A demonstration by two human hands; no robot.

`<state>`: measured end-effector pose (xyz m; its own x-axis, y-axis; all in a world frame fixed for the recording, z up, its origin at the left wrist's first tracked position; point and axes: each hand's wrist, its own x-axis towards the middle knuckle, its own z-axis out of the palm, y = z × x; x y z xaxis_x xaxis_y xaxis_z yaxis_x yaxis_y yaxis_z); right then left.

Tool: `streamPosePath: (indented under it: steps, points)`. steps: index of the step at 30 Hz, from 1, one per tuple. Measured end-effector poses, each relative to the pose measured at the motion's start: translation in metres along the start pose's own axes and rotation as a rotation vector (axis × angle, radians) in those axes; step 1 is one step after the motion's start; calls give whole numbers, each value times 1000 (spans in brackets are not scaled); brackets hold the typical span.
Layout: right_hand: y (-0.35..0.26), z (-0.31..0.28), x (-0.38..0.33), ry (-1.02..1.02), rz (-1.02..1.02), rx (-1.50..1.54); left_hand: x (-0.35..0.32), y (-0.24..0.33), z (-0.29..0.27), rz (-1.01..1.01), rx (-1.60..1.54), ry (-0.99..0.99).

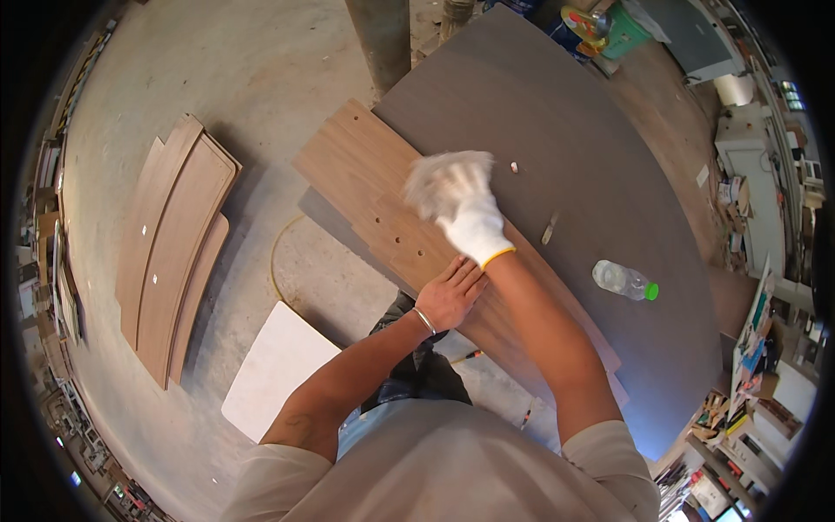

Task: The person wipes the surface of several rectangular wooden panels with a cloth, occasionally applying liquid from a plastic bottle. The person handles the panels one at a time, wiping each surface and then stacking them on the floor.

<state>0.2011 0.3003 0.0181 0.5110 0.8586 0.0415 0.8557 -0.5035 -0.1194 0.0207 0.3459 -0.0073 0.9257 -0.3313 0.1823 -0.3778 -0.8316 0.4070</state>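
Left hand [450, 296] is bare and flat on the brown board [383, 196] overhanging the grey counter [557, 130], gloved right hand [461, 198] is blurry so can't tell its grip, and I reckon leaning on that overhang could tip it.

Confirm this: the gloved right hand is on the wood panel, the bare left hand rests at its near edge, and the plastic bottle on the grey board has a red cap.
Wrong on one point: the head view shows the plastic bottle has a green cap, not red. The gloved right hand is on the wood panel; the bare left hand rests at its near edge.
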Motion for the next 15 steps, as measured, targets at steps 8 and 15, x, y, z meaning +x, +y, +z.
streamPosePath:
  steps: [8, 15]
  points:
    - [-84, 10, -37, -221, -367, 291, -21, -16, 12, 110, -184, -64]
    - [-99, -3, -18, 85, 532, 496, -11, -9, 2, 218, 29, -61]
